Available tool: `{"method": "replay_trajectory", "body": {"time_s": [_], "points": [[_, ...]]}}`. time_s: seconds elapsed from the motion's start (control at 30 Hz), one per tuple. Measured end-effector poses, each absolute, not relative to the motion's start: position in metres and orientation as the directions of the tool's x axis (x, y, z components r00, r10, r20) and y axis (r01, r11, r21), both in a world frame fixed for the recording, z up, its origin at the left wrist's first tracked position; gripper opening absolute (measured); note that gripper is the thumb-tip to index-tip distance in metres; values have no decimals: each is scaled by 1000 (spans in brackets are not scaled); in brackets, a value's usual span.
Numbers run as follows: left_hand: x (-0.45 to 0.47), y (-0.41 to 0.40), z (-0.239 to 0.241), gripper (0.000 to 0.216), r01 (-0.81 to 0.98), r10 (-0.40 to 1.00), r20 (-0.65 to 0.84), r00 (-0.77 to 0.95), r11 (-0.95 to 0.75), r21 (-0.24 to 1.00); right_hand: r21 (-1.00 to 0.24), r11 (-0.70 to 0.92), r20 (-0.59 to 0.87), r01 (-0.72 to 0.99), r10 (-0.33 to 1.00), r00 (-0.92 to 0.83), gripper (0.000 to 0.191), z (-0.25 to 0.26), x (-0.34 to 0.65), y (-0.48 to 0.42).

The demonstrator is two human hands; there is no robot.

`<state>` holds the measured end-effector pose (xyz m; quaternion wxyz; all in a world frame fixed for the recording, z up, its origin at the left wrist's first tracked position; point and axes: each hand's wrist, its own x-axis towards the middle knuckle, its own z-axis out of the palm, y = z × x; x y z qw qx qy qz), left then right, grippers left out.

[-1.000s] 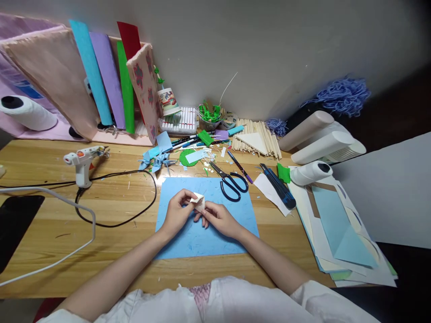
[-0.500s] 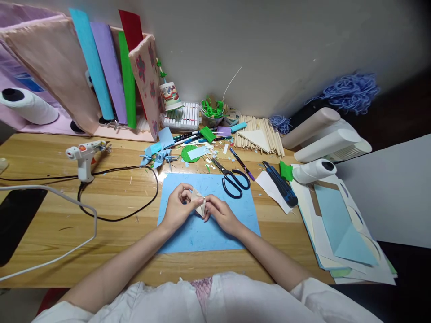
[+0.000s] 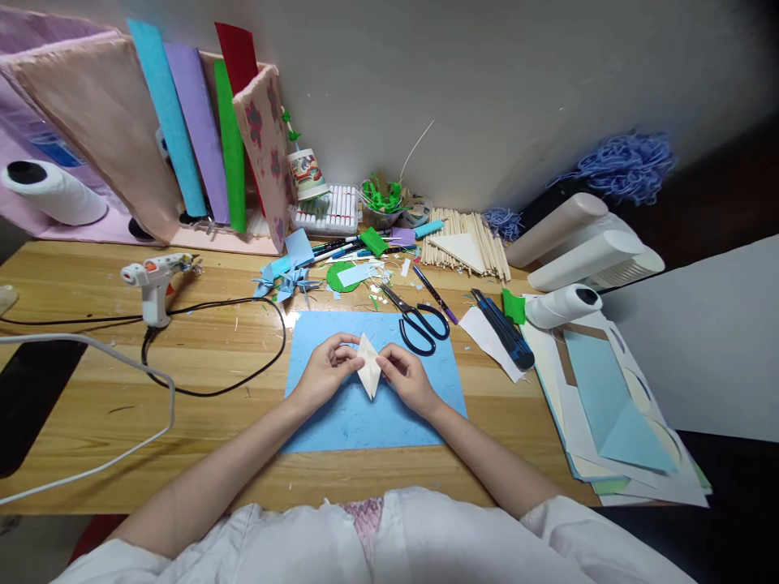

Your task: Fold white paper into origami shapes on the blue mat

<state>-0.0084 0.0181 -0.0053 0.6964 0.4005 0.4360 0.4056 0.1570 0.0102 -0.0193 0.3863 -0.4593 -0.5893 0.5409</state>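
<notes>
A cream diamond-shaped piece of folded paper (image 3: 368, 371) is held upright between my hands, its points facing up and down. My left hand (image 3: 329, 365) pinches its left corner between thumb and fingers. At the opposite corner, my right hand (image 3: 406, 376) grips it the same way. Beneath both hands lies a blue sheet (image 3: 365, 426) on the wooden table. Black-handled scissors (image 3: 419, 324) rest across the sheet's upper right edge, just beyond my right hand.
A hot glue gun (image 3: 157, 288) with a looped black cord stands at left. Blue folded paper pieces (image 3: 289, 280), a pen (image 3: 434, 294) and scraps lie behind the sheet. On the right are a utility knife (image 3: 504, 331), a thread spool (image 3: 563, 306) and stacked papers (image 3: 626, 397).
The folded paper has turned to face me more squarely, showing its full diamond shape. My right hand has shifted slightly right, to the paper's right corner.
</notes>
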Motion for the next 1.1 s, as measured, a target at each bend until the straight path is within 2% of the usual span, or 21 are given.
{"method": "replay_trajectory", "body": {"time_s": [0.13, 0.27, 0.37, 0.47, 0.63, 0.7, 0.83, 0.9, 1.1], "points": [[-9, 19, -6, 33, -207, 922, -297, 249, 350, 914, -989, 27, -9, 146, 970, -244, 26, -19, 157, 9], [-5, 13, -7, 35, -166, 927, -311, 211, 348, 923, -896, 271, 213, 352, 957, -194, 24, -21, 158, 4], [-1, 5, -5, 27, -73, 924, -275, 265, 304, 950, -747, 502, 375, 436, 859, -348, 18, -21, 158, 1], [2, 0, -2, 21, -59, 902, -236, 363, 275, 960, -655, 624, 412, 426, 767, -492, 10, -21, 158, 0], [-4, 4, -3, 29, -298, 785, -363, 502, 551, 779, -622, 613, 361, 488, 777, -515, 8, -17, 158, 3], [-7, 8, -4, 33, -332, 771, -396, 499, 592, 734, -607, 618, 337, 500, 769, -543, 11, -15, 160, 6], [-11, 13, -4, 36, -376, 770, -442, 461, 620, 689, -597, 659, 316, 457, 717, -621, 35, -12, 165, 11], [-11, 14, -4, 35, -377, 758, -460, 462, 637, 672, -602, 661, 319, 448, 713, -624, 40, -13, 167, 12], [-10, 12, -7, 33, -367, 729, -471, 497, 668, 647, -640, 644, 341, 420, 728, -595, 21, -18, 167, 11]]}}
